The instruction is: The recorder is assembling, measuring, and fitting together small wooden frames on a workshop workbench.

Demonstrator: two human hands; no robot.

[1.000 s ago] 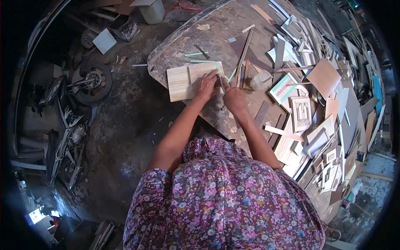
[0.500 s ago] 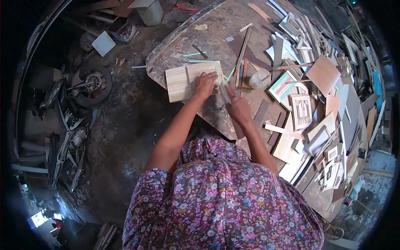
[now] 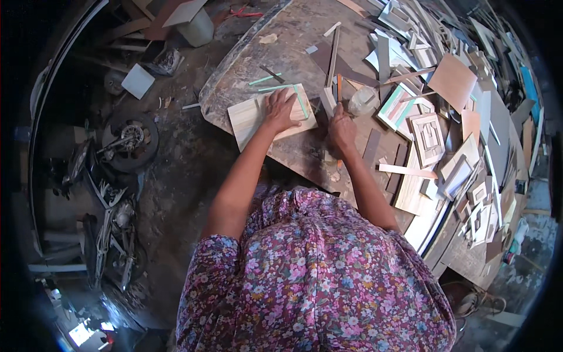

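A pale wooden board [image 3: 249,120] with visible grain lies at the bench's near left corner. My left hand [image 3: 280,111] rests flat on it, fingers spread. Along the board's right end runs a thin green strip [image 3: 301,102]. More green strips [image 3: 267,78] lie just beyond its far edge, one beside a dark sliver. To the right of the board, my right hand [image 3: 341,132] is closed around a pale, bar-shaped tool [image 3: 329,101]. Its upper end shows beyond the fist; its exact kind is unclear. An orange-brown strip [image 3: 339,88] lies just beyond that hand.
A clear round container [image 3: 363,101] stands right of my right hand. Wood offcuts, small frames [image 3: 427,139] and panels [image 3: 453,81] crowd the right side of the bench [image 3: 234,76]. Left on the floor are a wheel [image 3: 130,141], motorcycle parts and a bucket [image 3: 196,29].
My right hand has moved away from the board's right end with the tool, which was blurred there before. My left hand now lies flatter, fingers pointing away. The whole view has shifted slightly.
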